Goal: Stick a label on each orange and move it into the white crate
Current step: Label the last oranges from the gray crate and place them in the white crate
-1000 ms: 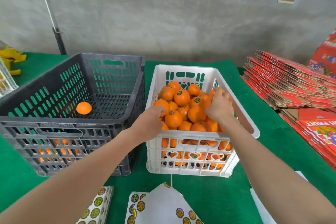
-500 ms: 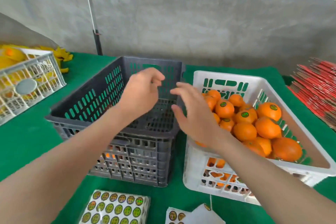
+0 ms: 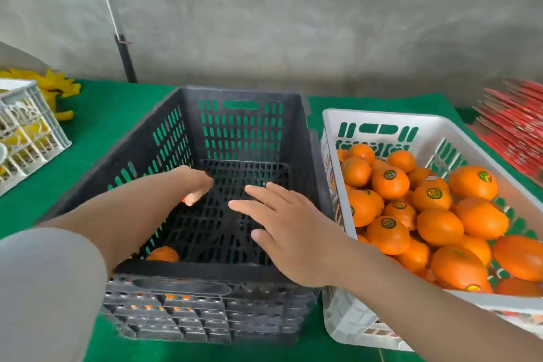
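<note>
the right hand [image 3: 293, 232] is held spread and flat over the black crate [image 3: 241, 92], with nothing in it. the left hand [image 3: 195, 184] is curled inside the crate over a partly hidden orange [image 3: 185, 200]; whether it is gripped cannot be told. a second orange [image 3: 163, 254] lies in the near left corner. labelled oranges [image 3: 390, 182] are heaped in the white crate [image 3: 382, 116] at right.

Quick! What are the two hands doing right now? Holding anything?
Left hand: curled over a sliver of orange inside the black crate; whether it grips cannot be told.
Right hand: open, fingers straight, holding nothing.
</note>
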`<state>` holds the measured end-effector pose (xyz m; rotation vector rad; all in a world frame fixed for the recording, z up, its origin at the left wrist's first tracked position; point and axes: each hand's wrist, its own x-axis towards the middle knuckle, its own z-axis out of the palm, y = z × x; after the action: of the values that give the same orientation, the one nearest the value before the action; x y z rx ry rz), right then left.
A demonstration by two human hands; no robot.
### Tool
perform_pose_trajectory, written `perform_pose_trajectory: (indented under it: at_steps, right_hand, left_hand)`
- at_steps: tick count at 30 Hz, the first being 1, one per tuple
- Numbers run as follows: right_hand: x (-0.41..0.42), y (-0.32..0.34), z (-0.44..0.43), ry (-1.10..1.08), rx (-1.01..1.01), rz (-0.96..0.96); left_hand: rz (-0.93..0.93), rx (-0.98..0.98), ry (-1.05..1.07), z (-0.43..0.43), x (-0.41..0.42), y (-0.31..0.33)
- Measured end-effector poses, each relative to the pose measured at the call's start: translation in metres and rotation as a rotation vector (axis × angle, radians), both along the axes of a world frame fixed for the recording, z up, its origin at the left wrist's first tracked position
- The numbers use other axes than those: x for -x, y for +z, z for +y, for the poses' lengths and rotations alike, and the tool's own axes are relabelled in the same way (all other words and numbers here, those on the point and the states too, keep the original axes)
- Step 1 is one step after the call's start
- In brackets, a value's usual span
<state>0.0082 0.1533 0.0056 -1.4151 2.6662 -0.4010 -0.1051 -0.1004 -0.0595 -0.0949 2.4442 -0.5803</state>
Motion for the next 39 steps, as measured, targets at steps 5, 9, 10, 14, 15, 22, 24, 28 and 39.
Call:
perform_pose_trajectory:
  at_steps: [5,9,10,14,15,22,24,28,39]
  right_hand:
    - [0.001,0.0,0.001,-0.065,0.003,-0.069]
    - [0.001,-0.004,0.003,-0.102,-0.013,-0.092]
    - [0.001,-0.003,0.003,-0.111,-0.012,-0.095]
    - [0.005,-0.001,0.004,-0.132,-0.008,-0.1]
    - [0.007,0.001,0.004,-0.133,0.011,-0.099]
    - [-0.001,-0.002,0.014,-0.309,0.536,-0.154]
    - [-0.004,-0.002,0.018,-0.33,0.68,-0.155]
    - [-0.014,0.007,0.039,-0.25,0.835,-0.338]
    - [-0.069,0.006,0.121,-0.059,0.799,-0.448]
  left_hand:
    - [0.027,0.166,-0.142,-0.024,0.015,-0.052]
    - [0.039,0.252,-0.282,-0.031,0.022,-0.074]
    - [0.026,0.231,-0.268,-0.03,0.023,-0.074]
    - [0.127,-0.117,-0.016,-0.014,0.025,-0.057]
    - [0.204,-0.209,-0.006,-0.009,0.025,-0.044]
    - [0.454,-1.271,0.209,0.022,-0.035,0.073]
    - [0.454,-1.576,0.275,0.034,-0.077,0.087]
    - [0.347,-1.854,0.364,0.071,-0.155,0.105]
    - [0.032,-2.145,0.591,0.187,-0.233,0.085]
